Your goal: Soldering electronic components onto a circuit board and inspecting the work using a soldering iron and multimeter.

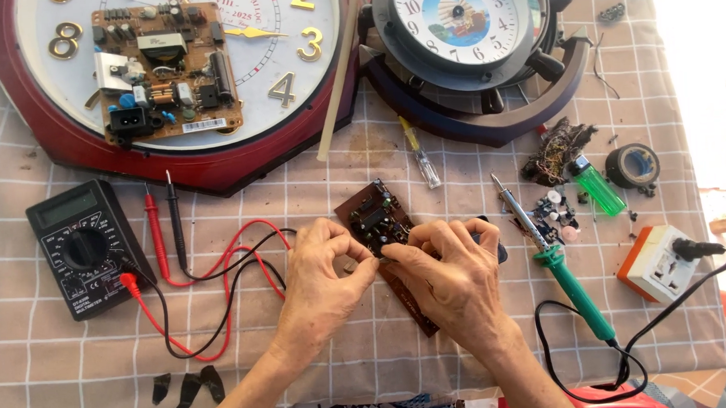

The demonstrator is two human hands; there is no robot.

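A brown circuit board (377, 221) is pinched in the grip of the left hand (322, 286) and right hand (454, 277); a soldering iron (554, 262) and multimeter (83, 246) are laid beside them on the bench (63, 359).

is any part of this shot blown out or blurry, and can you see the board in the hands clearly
Head view: the far right edge beyond the checked tablecloth is blown out white; the rest is evenly lit and sharp. The left hand and right hand cover much of the brown circuit board.
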